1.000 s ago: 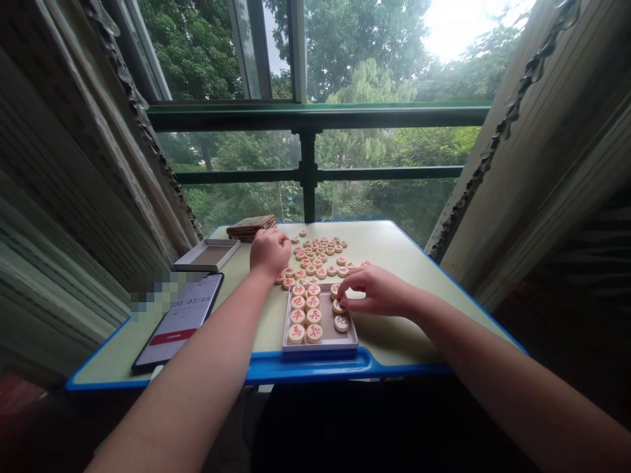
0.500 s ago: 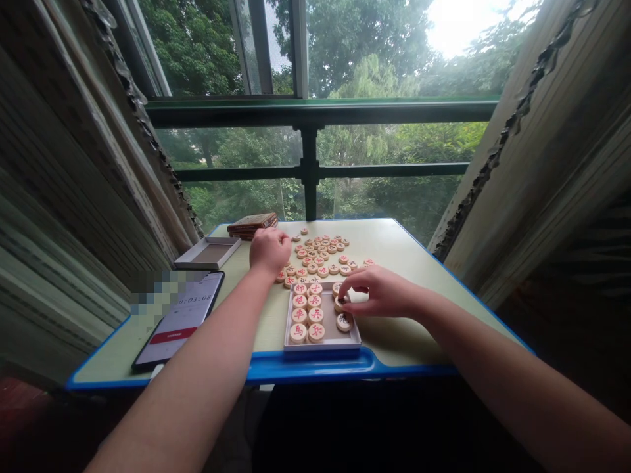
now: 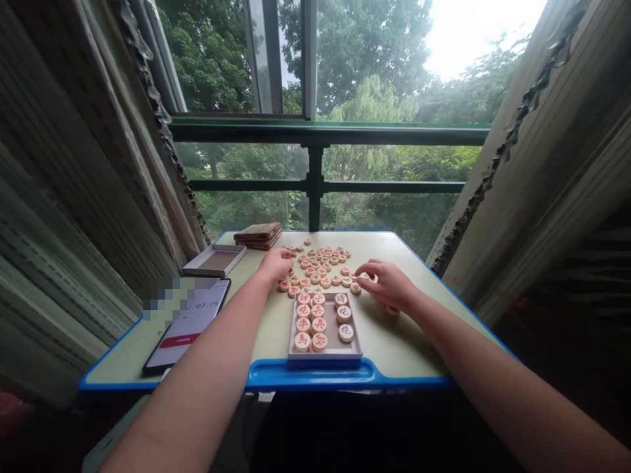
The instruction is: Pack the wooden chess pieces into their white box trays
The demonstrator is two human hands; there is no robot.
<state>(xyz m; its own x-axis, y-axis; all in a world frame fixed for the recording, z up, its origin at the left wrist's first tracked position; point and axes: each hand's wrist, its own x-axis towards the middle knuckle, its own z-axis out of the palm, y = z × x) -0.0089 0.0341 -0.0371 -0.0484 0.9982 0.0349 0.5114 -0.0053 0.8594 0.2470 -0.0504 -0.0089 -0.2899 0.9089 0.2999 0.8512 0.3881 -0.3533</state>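
Note:
Round wooden Chinese chess pieces (image 3: 326, 282) with red or black characters lie in a loose group on the table. My left hand (image 3: 276, 266) hovers at the group's left edge, its fingers partly stretched and nothing visible in them. Over the right edge reaches my right hand (image 3: 388, 284), thumb and fingers apart, fingertips close to a piece (image 3: 355, 288). A shallow box tray (image 3: 336, 351) stands in front. Two columns of red pieces (image 3: 311, 322) fill its left side, and three black pieces (image 3: 344, 314) line its right side.
On the left are a second shallow box (image 3: 214, 261), a stack of brown flat boxes (image 3: 257, 235) and a phone (image 3: 185, 328) showing a timer. The table (image 3: 434, 341) has a blue rim. Behind it stands a green railing (image 3: 314, 177) at the window.
My right hand has left the black piece in the tray's right column and moved away to the loose pieces. My left hand's fingers have stretched out somewhat. The view has tilted slightly.

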